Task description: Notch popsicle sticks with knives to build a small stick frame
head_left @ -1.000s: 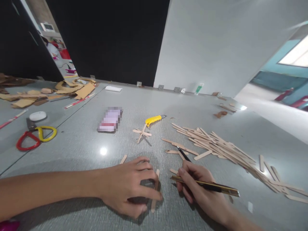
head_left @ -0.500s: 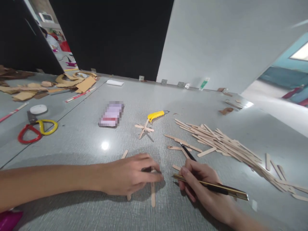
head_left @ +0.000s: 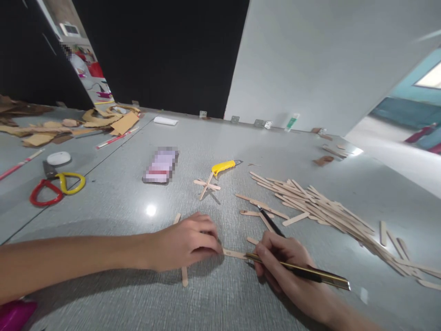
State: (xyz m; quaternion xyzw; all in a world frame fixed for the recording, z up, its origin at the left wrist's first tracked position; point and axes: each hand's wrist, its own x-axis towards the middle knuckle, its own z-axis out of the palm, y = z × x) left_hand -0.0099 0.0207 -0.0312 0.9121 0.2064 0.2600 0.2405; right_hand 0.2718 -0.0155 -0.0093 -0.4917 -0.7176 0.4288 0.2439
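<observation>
My left hand point(head_left: 193, 241) is low over the table, its fingertips closed on the left end of a wooden craft stick point(head_left: 236, 253). This stick lies crosswise, with a small mark on it. Another craft stick point(head_left: 185, 276) passes beneath my left hand, showing above and below it. My right hand point(head_left: 289, 266) grips a slim gold-and-black pen-like tool point(head_left: 334, 279), whose gold tip meets or overlaps the right end of the crosswise stick. A black pen point(head_left: 270, 220) with a silver tip points away from behind my right fingers; whether they touch it I cannot tell.
Craft sticks are heaped point(head_left: 320, 204) on the right. Ahead are crossed sticks point(head_left: 206, 186), a yellow cutter point(head_left: 223, 167) and a phone point(head_left: 161, 165). Scissors point(head_left: 57, 186), a white mouse point(head_left: 58, 158) and cardboard scraps point(head_left: 103, 122) lie left. Upright panels point(head_left: 285, 59) stand behind.
The craft stick that lay lengthwise under my left fingers is now turned crosswise between my hands. My left fingers have closed on its end. The right hand has barely moved.
</observation>
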